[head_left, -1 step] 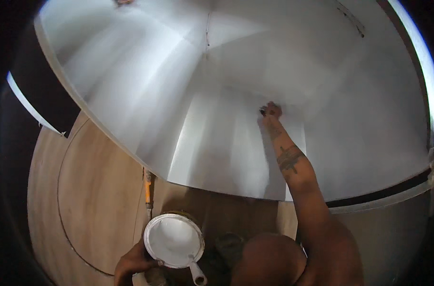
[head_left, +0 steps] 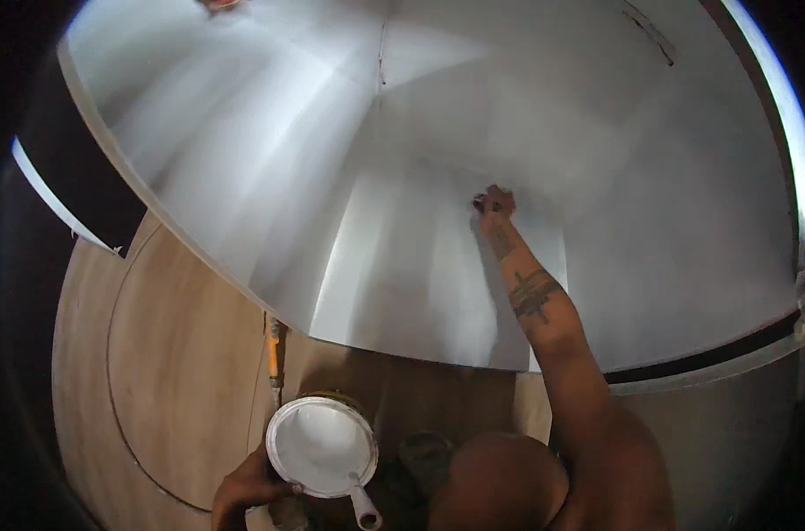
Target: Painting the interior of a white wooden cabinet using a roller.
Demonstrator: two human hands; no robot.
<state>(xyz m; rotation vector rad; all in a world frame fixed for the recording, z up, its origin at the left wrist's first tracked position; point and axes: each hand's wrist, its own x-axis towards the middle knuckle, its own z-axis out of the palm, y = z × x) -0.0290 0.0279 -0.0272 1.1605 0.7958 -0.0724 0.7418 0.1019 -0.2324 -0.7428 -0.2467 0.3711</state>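
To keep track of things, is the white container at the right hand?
No, the white container is at the left hand, apart from the right hand.

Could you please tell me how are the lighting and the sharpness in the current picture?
Head view: bright streaks on the white surface, a shadow beside the right forearm; head view: the right hand looks soft, its grip unclear; head view: left hand dim, corners black, straight edges possibly bent.

Low on our left stands the bucket (head_left: 272, 442), our left hand (head_left: 250, 485) against its left side, a handle (head_left: 364, 509) over its near right rim and a pole (head_left: 274, 354) just beyond it. Our right hand (head_left: 498, 201) is farther out, on the large surface (head_left: 438, 283), which spreads beyond the floor (head_left: 177, 336); our knee (head_left: 500, 478) lies right of the bucket.
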